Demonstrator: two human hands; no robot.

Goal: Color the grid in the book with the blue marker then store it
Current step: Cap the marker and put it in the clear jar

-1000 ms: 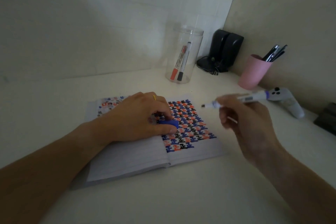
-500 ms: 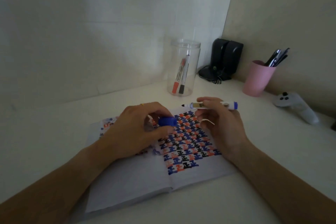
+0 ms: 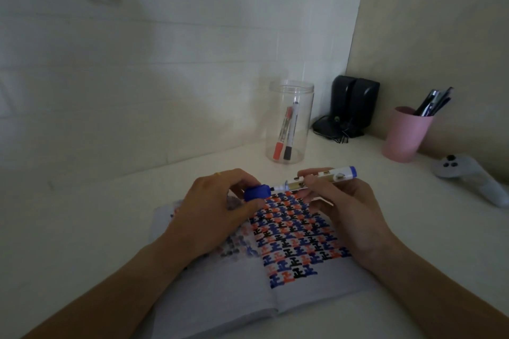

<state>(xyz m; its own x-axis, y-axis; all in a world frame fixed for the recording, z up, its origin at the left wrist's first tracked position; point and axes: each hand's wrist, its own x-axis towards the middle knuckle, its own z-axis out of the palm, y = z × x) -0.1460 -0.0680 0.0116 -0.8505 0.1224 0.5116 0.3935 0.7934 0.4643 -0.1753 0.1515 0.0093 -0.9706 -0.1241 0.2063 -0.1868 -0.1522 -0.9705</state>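
Head view: blue marker [image 3: 316,179] spans both hands (cap [image 3: 257,192] left).

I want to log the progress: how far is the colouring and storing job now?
The grid on the open book looks coloured in blue, red and black. In hand: the left hand brings the blue cap onto the tip of the blue marker, held by the right hand. Left: storing it, likely in the clear jar with two markers.
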